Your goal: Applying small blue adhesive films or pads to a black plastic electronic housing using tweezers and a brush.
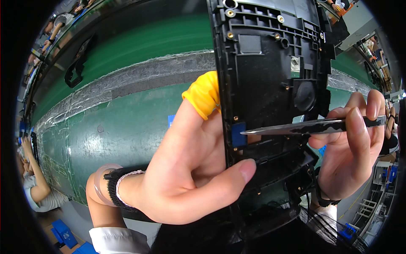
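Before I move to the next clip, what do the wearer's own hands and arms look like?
The left hand has a yellow cover on one finger. Its wrist carries a black textured band, a pale thin cord and a translucent bangle, above a white sleeve. The right hand shows no finger cover; a dark band and another white sleeve follow below.

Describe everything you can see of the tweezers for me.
The tweezers look metallic: bright silver toward the point, with ragged black patches further back that look like worn coating. They taper to a fine tip and lie nearly level, pointing left across the front of a black plastic housing. The right hand holds them near the back end, between thumb and fingers. The tip is at a blue rectangular pad; whether it touches is unclear.
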The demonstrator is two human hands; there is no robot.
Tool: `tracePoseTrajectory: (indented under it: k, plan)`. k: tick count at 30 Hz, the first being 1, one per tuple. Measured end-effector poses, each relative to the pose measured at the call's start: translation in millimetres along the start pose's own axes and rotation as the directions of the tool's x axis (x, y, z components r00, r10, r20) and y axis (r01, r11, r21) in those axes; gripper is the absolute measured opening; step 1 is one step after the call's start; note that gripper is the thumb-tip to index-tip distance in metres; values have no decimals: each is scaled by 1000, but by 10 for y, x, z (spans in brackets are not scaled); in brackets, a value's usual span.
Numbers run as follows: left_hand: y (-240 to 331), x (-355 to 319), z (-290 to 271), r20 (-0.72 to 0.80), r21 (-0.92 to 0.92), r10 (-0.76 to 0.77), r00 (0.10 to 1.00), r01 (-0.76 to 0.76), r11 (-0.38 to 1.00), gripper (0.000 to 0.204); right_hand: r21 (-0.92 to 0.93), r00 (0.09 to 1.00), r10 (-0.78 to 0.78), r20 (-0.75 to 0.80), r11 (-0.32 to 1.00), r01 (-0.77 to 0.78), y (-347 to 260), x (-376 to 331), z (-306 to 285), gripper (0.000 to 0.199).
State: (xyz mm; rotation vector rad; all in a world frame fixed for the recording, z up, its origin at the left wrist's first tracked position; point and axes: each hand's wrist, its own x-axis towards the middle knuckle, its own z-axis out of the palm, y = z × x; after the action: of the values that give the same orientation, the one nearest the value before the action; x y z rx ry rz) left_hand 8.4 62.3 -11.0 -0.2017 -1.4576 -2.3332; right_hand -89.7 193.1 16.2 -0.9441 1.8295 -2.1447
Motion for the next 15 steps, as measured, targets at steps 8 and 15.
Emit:
tracePoseTrajectory:
  k: [8,15]
  plan:
    - [61,23,129,-295,-111,-174,939,147,983,60,-74,992,-121,26,990,123,15,-15,-7,16]
    - [203,65,104,-221,-88,-326,919,314,945,61,-44,988,-133,78,990,137,22,-18,1,16]
